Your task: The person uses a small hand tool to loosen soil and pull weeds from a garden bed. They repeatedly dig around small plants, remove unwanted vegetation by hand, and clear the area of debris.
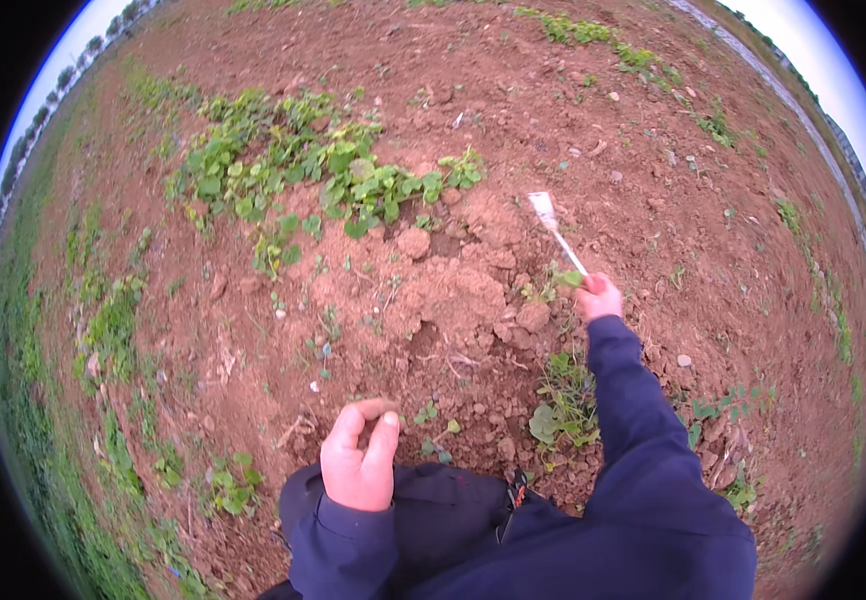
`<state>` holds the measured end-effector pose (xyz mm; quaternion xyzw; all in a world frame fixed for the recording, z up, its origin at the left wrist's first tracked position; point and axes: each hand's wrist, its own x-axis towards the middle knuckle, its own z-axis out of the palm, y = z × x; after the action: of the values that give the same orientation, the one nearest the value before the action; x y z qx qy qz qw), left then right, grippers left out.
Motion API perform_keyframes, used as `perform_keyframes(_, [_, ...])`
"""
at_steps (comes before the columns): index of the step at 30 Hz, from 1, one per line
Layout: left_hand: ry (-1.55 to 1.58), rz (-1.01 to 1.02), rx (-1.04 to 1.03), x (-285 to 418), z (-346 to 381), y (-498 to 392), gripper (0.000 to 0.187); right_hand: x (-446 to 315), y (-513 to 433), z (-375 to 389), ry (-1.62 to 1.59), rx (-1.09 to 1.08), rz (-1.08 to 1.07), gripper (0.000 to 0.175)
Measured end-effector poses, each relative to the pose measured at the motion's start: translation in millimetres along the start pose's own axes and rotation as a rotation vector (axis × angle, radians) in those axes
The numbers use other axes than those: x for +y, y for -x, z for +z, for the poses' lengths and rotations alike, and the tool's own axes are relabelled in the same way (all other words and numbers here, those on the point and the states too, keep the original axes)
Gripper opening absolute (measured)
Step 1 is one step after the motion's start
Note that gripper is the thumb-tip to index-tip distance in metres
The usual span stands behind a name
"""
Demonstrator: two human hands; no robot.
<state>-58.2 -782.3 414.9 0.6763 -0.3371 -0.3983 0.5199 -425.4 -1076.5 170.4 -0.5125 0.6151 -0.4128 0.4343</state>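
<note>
My right hand (599,298) grips the red handle of a small hand tool with a thin metal shaft (569,251) and a flat, pale blade (543,208). The blade points away from me, over reddish soil. Beside those fingers shows a green leaf (569,278); whether I hold it is unclear. My left hand (360,457) is above my dark trousers, its thumb and index finger curled together at the tips. Nothing shows between them, and the other fingers are hidden. Between and beyond my hands lies a mound of broken soil (448,292) with a small hollow.
Leafy green vines (275,161) spread over the ground at the upper left. A tuft of weeds (569,401) grows beside my right forearm. Loose clods (413,242) and small stones (684,361) dot the soil. A grassy strip (24,420) runs along the left.
</note>
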Motion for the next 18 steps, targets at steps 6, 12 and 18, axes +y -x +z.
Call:
perform_keyframes(6, [0.247,-0.018,0.09,0.0,-2.0,0.4,0.017,-6.2,91.9,-101.7,0.618,0.108,-0.121,0.024])
perform_keyframes(12, [0.329,0.02,0.225,-0.3,-8.8,2.5,0.02,-16.5,157.3,-44.2,0.465,0.004,-0.263,0.031])
perform_keyframes(18, [0.348,-0.004,0.253,-1.5,-24.6,9.0,0.017,-18.0,221.4,-9.0,0.701,-0.286,-0.132,0.032])
